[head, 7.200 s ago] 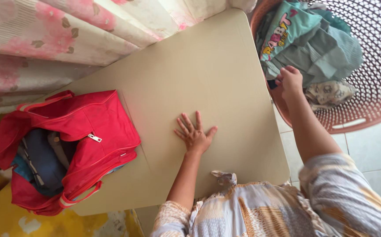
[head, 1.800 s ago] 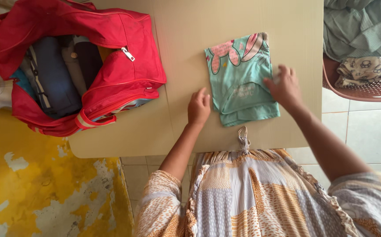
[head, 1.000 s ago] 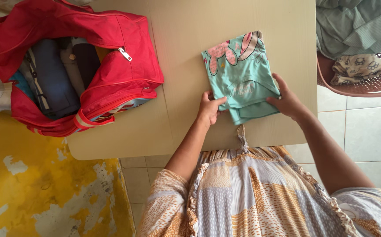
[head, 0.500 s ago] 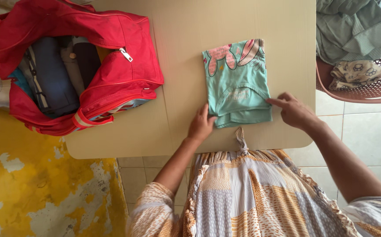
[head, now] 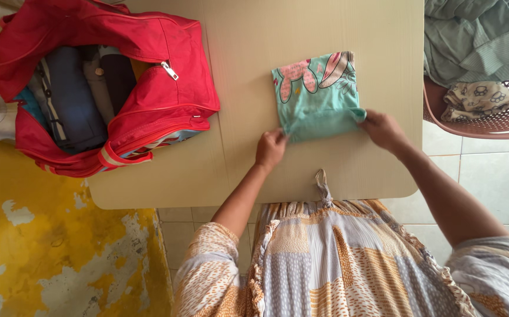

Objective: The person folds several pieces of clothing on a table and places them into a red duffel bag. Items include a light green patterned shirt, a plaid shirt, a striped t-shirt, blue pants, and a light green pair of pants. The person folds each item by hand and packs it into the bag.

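Shirt [head: 318, 97] folded, mid-table [head: 242, 53] | left hand [head: 271, 149] pinches near-left corner, right hand [head: 383, 127] pinches near-right | likely light, soft, limp; grip corners or folded edge | red bag [head: 149, 41] apart

Home interior: beige table [head: 348, 23], tiled floor [head: 489, 176], pink laundry basket [head: 489, 120] of clothes, packed red bag [head: 149, 70].

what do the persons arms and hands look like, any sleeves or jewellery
Both forearms are bare. The left hand and right hand wear no gloves; no rings or bracelets show. Loose short sleeves reach about the elbow, in a patchwork print of orange, cream and grey-blue with dots and dashes, matching the dress.
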